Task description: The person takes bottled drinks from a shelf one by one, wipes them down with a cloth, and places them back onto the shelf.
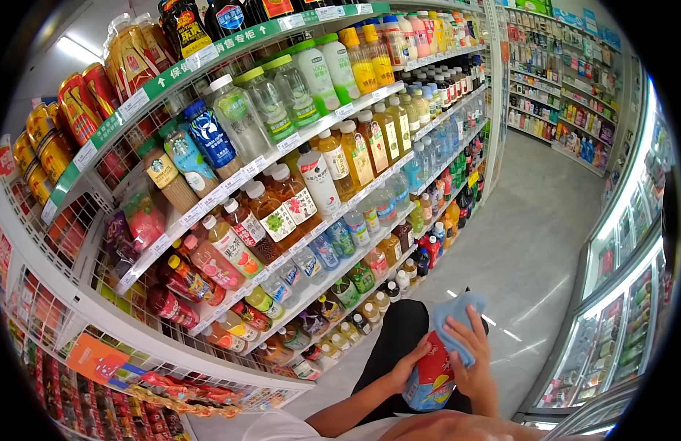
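At the lower right of the head view, my left hand [409, 366] grips a drink bottle [433, 365] with a red and blue label. The bottle is tilted over my lap. My right hand [474, 354] presses a light blue cloth [467, 303] against the bottle's upper end, with the fingers bent over the cloth. The cap end is hidden under the cloth. My dark trouser leg [396, 331] shows just behind the bottle.
A tall shelf rack [274, 257] packed with bottled drinks fills the left and middle. Glass-door fridges [612, 323] line the right side. Grey floor [542, 213] runs between them toward more stocked shelves [561, 88] at the back.
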A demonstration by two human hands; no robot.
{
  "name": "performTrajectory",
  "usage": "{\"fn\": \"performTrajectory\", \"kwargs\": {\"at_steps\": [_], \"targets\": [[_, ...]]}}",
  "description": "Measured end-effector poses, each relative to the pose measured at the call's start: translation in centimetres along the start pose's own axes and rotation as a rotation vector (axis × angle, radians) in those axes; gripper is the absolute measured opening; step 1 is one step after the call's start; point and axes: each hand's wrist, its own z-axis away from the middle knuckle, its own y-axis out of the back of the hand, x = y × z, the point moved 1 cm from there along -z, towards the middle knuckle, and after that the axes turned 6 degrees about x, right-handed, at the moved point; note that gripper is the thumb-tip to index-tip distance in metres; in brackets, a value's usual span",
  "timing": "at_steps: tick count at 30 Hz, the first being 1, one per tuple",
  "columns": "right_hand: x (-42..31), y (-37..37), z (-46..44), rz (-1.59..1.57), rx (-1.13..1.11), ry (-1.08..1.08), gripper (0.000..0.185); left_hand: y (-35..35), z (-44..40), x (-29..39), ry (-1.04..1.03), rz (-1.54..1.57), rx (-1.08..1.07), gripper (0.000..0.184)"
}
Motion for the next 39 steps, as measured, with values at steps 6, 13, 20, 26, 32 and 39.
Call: {"fn": "performTrajectory", "kwargs": {"at_steps": [6, 13, 20, 26, 32, 39], "targets": [[-1.9, -1.7, 4.7, 0.227, -0.325, 0.23, 0.045, 5.4, -3.5, -2.5, -0.102, 0.045, -0.165, 0.059], [-0.7, -1.9, 3.6, 0.14, -0.218, 0.137, 0.048, 4.4, -2.2, -1.5, 0.101, 0.136, -0.054, 0.055], [0.1, -1.2, 0.0, -0.077, 0.082, -0.049, 0.04, -0.1, 0.7, 0.6, 0.06, 0.036, -0.007, 0.057], [-1.0, -2.0, 3.2, 0.014, -0.302, 0.119, 0.045, 3.5, -1.1, -1.8, -0.193, 0.244, 0.088, 0.059], [-2.0, -2.7, 8.0, 0.022, -0.435, 0.185, 0.046, 1.2, -1.2, 3.4, -0.071, 0.287, -0.006, 0.075], [-1.6, -1.9, 4.1, -0.145, -0.236, -0.004, 0.044, 2.8, -1.9, 1.4, 0.067, 0.225, -0.127, 0.074]]}}
